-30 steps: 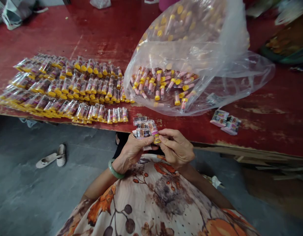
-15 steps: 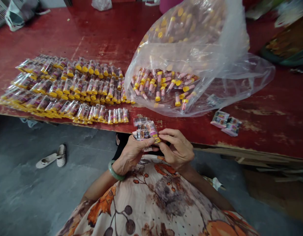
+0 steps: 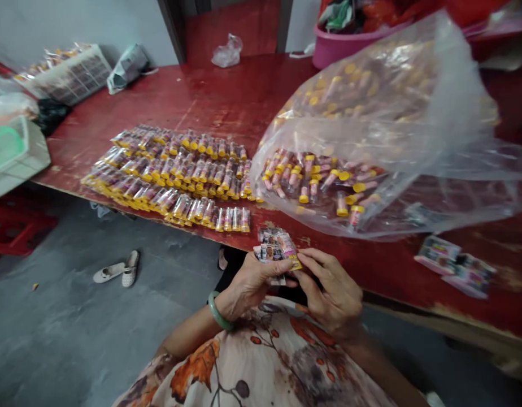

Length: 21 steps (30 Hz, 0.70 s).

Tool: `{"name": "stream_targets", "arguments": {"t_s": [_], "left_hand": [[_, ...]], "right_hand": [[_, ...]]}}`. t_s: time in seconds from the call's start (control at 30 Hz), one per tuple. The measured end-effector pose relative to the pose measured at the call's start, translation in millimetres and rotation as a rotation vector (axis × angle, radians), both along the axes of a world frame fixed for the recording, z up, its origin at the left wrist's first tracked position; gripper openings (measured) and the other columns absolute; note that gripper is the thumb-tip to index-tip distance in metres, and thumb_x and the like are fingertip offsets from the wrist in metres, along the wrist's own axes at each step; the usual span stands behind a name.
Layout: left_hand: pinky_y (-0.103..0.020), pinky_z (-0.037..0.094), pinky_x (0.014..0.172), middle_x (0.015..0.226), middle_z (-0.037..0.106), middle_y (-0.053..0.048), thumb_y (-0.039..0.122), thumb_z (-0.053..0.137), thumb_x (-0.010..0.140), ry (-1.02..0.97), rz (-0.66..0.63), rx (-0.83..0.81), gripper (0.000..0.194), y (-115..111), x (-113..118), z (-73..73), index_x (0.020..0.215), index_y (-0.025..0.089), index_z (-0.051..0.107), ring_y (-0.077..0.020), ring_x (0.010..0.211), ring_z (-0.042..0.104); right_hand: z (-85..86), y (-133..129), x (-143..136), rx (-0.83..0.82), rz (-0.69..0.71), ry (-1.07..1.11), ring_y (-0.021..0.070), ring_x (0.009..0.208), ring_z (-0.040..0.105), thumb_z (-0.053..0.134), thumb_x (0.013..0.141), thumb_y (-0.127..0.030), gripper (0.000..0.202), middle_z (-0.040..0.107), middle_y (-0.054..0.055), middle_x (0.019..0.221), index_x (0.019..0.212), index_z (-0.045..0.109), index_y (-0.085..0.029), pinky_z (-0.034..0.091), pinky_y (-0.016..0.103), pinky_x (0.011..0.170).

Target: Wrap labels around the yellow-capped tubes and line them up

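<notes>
My left hand, with a green bangle at the wrist, is closed on several small printed plastic sachets. Lying over them under its thumb is a yellow-capped tube, which looks wrapped in a printed sachet. Thumb and fingertips of my right hand pinch at the tube's capped end; exactly what they grip is partly hidden. Beyond my hands, a large clear plastic bag lies with its mouth towards me, full of loose yellow-capped tubes with pink contents. Stacked rows of packed tubes lie to the left.
Two piles of printed sachets rest on the red table at right. Behind stand a pink tub and a crumpled clear bag. White baskets are at left. A pair of shoes is on the floor.
The view has tilted up and turned left, so the tub and white baskets show more. Both hands keep nearly the same hold on the sachets and tube.
</notes>
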<state>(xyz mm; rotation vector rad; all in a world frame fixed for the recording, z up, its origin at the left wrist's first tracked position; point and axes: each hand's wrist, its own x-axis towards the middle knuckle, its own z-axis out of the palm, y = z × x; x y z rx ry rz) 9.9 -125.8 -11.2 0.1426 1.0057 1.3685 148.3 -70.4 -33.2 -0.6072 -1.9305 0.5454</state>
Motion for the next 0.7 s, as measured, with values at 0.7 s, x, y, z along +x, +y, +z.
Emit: {"name": "stream_targets", "arguments": {"t_s": [0.7], "left_hand": [[-0.027, 0.033, 0.057, 0.043, 0.031, 0.004, 0.023, 0.083, 0.059, 1.774, 0.163, -0.618, 0.037, 90, -253, 74.8, 0.048, 0.017, 0.048, -0.0164, 0.06, 0.046]], "right_hand": [[-5.7, 20, 19, 0.002, 0.02, -0.084, 0.0154, 0.069, 0.068, 0.064, 0.083, -0.008, 0.013, 0.069, 0.003, 0.082, 0.088, 0.065, -0.02, 0.056, 0.027, 0.064]]}}
